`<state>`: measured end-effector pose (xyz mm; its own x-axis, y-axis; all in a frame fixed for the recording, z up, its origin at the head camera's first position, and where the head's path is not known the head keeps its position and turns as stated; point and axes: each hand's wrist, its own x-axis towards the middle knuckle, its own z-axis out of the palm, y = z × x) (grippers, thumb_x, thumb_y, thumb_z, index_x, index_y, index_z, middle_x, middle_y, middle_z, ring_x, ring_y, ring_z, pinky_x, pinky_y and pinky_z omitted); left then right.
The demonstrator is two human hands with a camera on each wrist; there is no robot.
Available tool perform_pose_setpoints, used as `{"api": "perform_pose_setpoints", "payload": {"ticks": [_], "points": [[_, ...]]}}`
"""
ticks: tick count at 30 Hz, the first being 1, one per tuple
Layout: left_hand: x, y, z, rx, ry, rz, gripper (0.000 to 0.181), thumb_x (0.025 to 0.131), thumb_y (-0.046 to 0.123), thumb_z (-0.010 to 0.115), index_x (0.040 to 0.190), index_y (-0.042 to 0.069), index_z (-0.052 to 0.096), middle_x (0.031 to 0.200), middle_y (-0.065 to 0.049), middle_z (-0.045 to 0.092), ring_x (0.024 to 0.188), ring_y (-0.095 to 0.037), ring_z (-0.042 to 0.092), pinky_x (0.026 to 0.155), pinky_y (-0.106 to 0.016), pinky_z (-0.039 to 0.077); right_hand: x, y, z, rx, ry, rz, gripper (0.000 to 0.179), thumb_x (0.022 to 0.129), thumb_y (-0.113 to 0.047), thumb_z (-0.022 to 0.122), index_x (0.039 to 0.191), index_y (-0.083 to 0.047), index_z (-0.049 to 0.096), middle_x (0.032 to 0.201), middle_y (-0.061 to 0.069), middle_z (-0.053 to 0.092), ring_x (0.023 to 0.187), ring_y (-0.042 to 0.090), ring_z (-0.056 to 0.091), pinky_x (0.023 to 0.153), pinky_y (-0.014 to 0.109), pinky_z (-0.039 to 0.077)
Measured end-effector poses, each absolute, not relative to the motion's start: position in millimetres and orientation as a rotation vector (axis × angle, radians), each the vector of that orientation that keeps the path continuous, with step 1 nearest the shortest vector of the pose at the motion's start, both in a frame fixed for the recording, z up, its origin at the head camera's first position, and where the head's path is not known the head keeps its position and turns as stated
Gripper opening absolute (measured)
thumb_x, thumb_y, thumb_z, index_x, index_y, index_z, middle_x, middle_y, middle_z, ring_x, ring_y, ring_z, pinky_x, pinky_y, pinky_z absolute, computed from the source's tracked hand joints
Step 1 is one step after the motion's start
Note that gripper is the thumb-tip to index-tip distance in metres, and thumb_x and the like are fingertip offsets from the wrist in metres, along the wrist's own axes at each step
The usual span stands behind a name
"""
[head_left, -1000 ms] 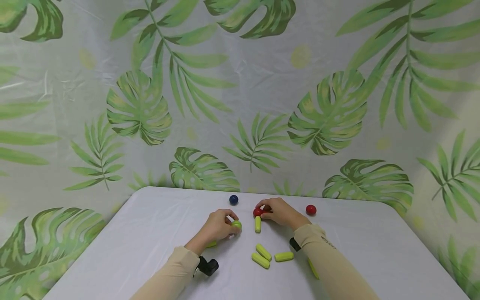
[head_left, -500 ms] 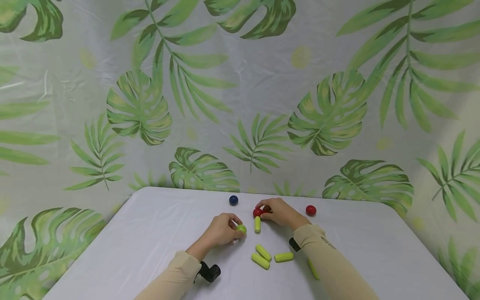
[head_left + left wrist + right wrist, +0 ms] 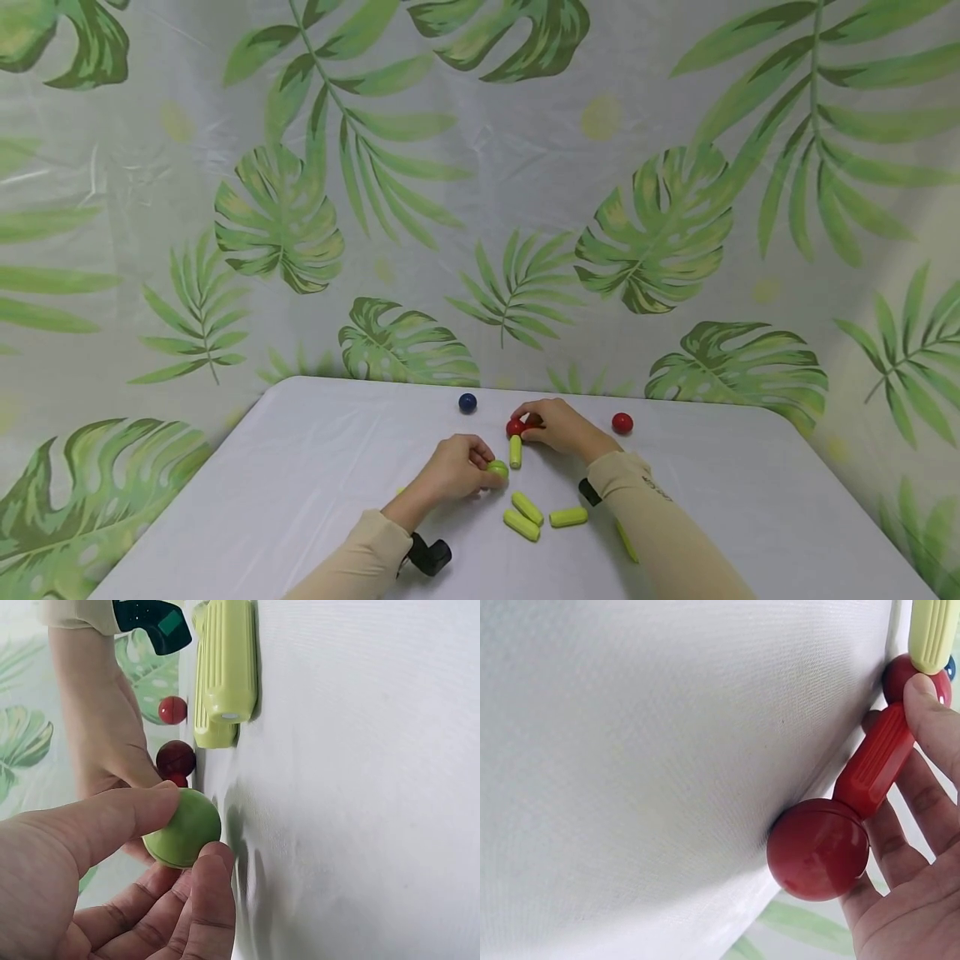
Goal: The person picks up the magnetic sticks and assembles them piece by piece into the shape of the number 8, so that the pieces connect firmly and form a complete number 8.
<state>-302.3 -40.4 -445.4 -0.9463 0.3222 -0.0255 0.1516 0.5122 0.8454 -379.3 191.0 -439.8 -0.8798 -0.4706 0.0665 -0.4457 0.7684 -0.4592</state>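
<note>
In the head view, my left hand pinches a green ball between thumb and fingers, just over the table. The left wrist view shows the thumb on one side of the green ball and fingertips on the other. My right hand holds a joined piece: a red ball, a red ribbed rod and a larger-looking red ball at the near end. Its thumb presses where rod and far ball meet. A yellow-green rod touches that far ball, pointing toward me. The green ball is apart from that rod.
On the white table lie several yellow-green rods, among them one in front of my right hand and one partly under the right sleeve. A blue ball and a separate red ball sit farther back.
My left hand has moved right and toward me with the green ball, closer to the upright-lying yellow-green rod. The right hand stays in place on the red piece.
</note>
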Motion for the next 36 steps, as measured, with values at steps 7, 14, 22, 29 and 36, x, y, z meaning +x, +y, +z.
{"api": "perform_pose_setpoints", "payload": {"ticks": [7, 14, 22, 29, 36], "points": [[-301.6, -33.2, -445.9, 0.398, 2.568, 1.41, 0.025, 0.085, 0.013, 0.091, 0.098, 0.006, 0.07, 0.082, -0.001, 0.065, 0.062, -0.011, 0.06, 0.058, -0.024, 0.052, -380.2, 191.3, -440.2, -0.777, 2.909, -0.733, 0.028, 0.099, -0.011, 0.077, 0.126, -0.01, 0.075, 0.097, 0.003, 0.075, 0.086, 0.01, 0.063, 0.086, 0.035, 0.058], [-300.9, -29.5, -446.0, 0.414, 2.552, 1.42, 0.024, 0.086, 0.011, 0.09, 0.098, 0.005, 0.07, 0.08, -0.002, 0.065, 0.061, -0.011, 0.059, 0.057, -0.023, 0.051, -380.0, 190.3, -439.8, -0.774, 2.907, -0.736, 0.026, 0.1, -0.01, 0.076, 0.126, -0.012, 0.075, 0.1, 0.002, 0.076, 0.088, 0.01, 0.065, 0.087, 0.034, 0.058], [-300.5, -26.8, -446.4, 0.419, 2.544, 1.435, 0.025, 0.085, 0.011, 0.09, 0.098, 0.004, 0.07, 0.08, -0.001, 0.064, 0.061, -0.01, 0.057, 0.057, -0.022, 0.05, -378.6, 190.5, -436.8, -0.827, 2.897, -0.744, 0.026, 0.099, -0.009, 0.076, 0.125, -0.008, 0.074, 0.1, 0.006, 0.076, 0.089, 0.012, 0.066, 0.086, 0.034, 0.057], [-301.9, -24.4, -448.0, 0.433, 2.565, 1.433, 0.025, 0.084, 0.011, 0.091, 0.096, 0.005, 0.07, 0.079, 0.0, 0.064, 0.06, -0.01, 0.057, 0.056, -0.022, 0.048, -379.6, 191.2, -437.5, -0.84, 2.902, -0.744, 0.027, 0.099, -0.01, 0.077, 0.126, -0.008, 0.075, 0.098, 0.005, 0.076, 0.087, 0.01, 0.064, 0.085, 0.032, 0.057], [-303.5, -21.4, -447.8, 0.443, 2.571, 1.413, 0.026, 0.083, 0.011, 0.091, 0.096, 0.006, 0.07, 0.079, 0.0, 0.064, 0.06, -0.011, 0.057, 0.057, -0.024, 0.049, -383.2, 191.8, -440.7, -0.806, 2.896, -0.753, 0.028, 0.098, -0.011, 0.078, 0.126, -0.01, 0.075, 0.098, 0.003, 0.076, 0.087, 0.009, 0.064, 0.086, 0.033, 0.057]]}}
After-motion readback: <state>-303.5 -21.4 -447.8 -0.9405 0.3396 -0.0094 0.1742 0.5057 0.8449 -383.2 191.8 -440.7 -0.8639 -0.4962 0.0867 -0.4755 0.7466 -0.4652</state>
